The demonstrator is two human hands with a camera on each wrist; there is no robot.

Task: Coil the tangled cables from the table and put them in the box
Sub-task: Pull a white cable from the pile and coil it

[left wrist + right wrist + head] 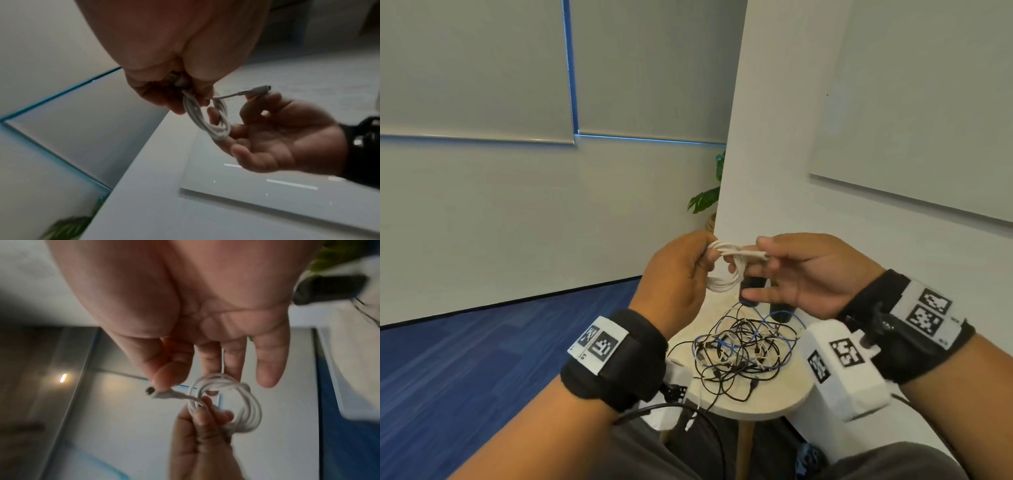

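Observation:
I hold a small coil of white cable (pixel 722 274) (pixel 216 128) (pixel 246 402) in the air above the table. My left hand (pixel 681 274) (pixel 185 81) (pixel 201 434) grips the coil at its top, fingers curled round the loops. My right hand (pixel 801 274) (pixel 277 133) (pixel 205 337) pinches the cable's plug end (pixel 259 89) (pixel 162 394) between thumb and forefinger, its other fingers held straight. A tangle of black, blue and white cables (pixel 743 349) lies on the round pale table (pixel 784 387) below my hands. No box shows in any view.
Two black cylinders (pixel 782 311) stand on the table behind the tangle. A white wall corner rises just beyond, with a whiteboard (pixel 928 120) on the right. A green plant (pixel 705 198) peeks out behind the corner. Blue carpet (pixel 482 359) spreads to the left.

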